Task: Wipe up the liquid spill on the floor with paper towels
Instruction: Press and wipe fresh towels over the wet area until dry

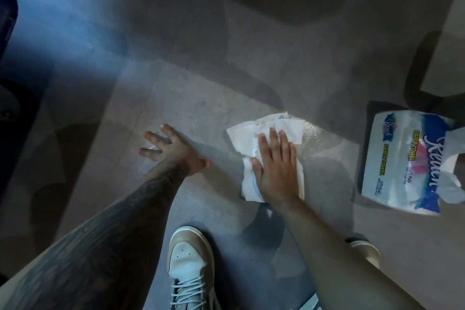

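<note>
A crumpled white paper towel [254, 138] lies flat on the grey tiled floor. My right hand [276, 166] presses palm-down on it, fingers together and pointing away from me. A glistening wet patch of spilled liquid [313, 132] shows just beyond the towel's far right edge. My left hand [171, 148] rests flat on the bare floor to the left of the towel, fingers spread, holding nothing. A faint wet sheen lies under its fingertips.
A plastic pack of paper towels [407, 161] lies on the floor at the right, torn open. My light-coloured shoe [191, 267] stands at the bottom centre, another shoe [364, 249] at the right. Dark furniture [7, 98] borders the left; a dark chair base [417, 78] stands at the far right.
</note>
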Demonstrator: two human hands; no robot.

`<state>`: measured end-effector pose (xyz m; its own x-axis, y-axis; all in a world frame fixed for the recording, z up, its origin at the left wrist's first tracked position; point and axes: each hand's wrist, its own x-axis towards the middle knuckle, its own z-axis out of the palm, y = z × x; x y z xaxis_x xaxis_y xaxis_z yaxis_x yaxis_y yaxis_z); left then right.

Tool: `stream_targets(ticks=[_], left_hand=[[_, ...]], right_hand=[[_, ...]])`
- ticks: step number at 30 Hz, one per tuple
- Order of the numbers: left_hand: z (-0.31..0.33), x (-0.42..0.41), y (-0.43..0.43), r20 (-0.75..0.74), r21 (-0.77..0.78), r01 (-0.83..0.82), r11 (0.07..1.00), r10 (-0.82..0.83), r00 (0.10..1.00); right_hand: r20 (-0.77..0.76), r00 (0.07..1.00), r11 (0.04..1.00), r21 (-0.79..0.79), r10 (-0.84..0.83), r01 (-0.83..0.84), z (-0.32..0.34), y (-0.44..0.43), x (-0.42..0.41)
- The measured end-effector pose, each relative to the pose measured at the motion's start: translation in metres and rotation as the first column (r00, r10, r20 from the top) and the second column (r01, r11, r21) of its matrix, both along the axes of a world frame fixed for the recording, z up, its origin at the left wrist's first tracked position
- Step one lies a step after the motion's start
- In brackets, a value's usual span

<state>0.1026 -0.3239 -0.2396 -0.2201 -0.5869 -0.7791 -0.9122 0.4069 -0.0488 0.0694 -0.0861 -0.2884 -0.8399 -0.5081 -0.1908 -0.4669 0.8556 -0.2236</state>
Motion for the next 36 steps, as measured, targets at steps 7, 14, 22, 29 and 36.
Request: stream_targets(ticks=[7,14,22,29,36], left_hand=[[-0.003,0.000,-0.001,-0.030,-0.007,0.029,1.000,-0.029,0.999],[-0.005,0.000,0.000,-0.005,-0.058,0.035,0.998,-0.036,0.999],[-0.004,-0.005,0.003,0.029,-0.055,-0.028,0.998,0.029,0.999],[-0.002,-0.003,0.000,0.005,-0.022,-0.018,1.000,0.018,1.000],[-0.004,-0.001,0.001,0.003,-0.045,-0.009,0.999,0.010,1.000]], right_hand=[[-0.059,0.976,0.977,0.034,-0.210,0.212,0.004,0.029,-0.040],[-0.007,0.981,0.981,0.012,-0.192,0.192,0.002,-0.014,-0.072],[0.036,0.953,0.953,-0.027,0.302,-0.301,0.010,-0.057,-0.007],[0.028,0.988,0.988,-0.030,0.149,-0.148,0.016,0.036,-0.022],[0.376,0.872,0.692,-0.539,-0.312,0.480,0.080,0.021,-0.079]])
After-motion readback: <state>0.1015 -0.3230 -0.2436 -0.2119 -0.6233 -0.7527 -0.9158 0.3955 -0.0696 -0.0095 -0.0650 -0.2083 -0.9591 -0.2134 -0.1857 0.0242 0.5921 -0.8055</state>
